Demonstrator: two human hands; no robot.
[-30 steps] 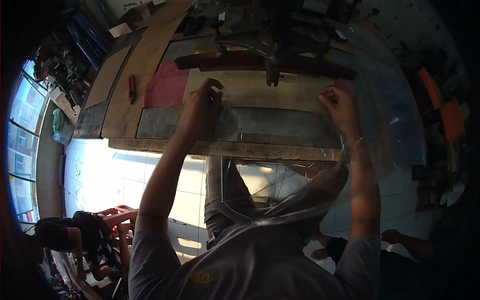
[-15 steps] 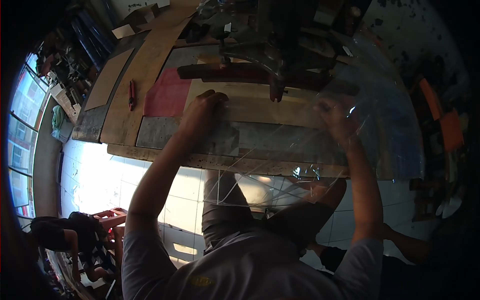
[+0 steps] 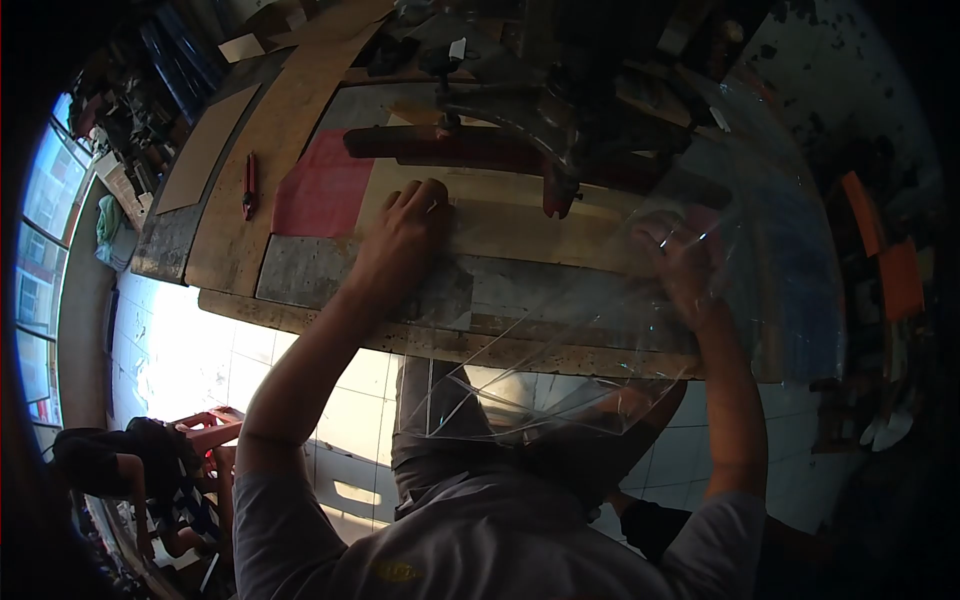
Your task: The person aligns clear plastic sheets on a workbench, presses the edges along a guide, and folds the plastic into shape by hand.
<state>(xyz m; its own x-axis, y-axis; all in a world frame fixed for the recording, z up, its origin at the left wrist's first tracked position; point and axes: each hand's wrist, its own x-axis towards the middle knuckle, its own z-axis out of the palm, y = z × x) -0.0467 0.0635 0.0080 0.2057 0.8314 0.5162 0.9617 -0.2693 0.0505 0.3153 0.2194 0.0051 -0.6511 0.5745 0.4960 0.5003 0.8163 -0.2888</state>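
A clear plastic sheet (image 3: 570, 325) spreads over the front of the workbench, and its creased lower part hangs past the edge above my legs. My left hand (image 3: 408, 222) is closed, fingers curled down at the sheet's left side, over a pale yellowish strip (image 3: 530, 228). On the right, my right hand (image 3: 678, 258) is closed in a pinch on the sheet, partly seen through the film. Just beyond both hands runs the dark red bar (image 3: 480, 148) of a press. A red sheet (image 3: 322, 188) lies left of my left hand.
A red box cutter (image 3: 250, 188) lies on a brown board (image 3: 225, 235) at the left. The press's dark metal body (image 3: 580, 60) rises in the middle. Orange pieces (image 3: 900, 280) stand at far right. Another person (image 3: 120, 470) is at lower left.
The whole view has shifted slightly, with the bench edge lower in the picture. Both hands keep nearly the same places on the plastic sheet.
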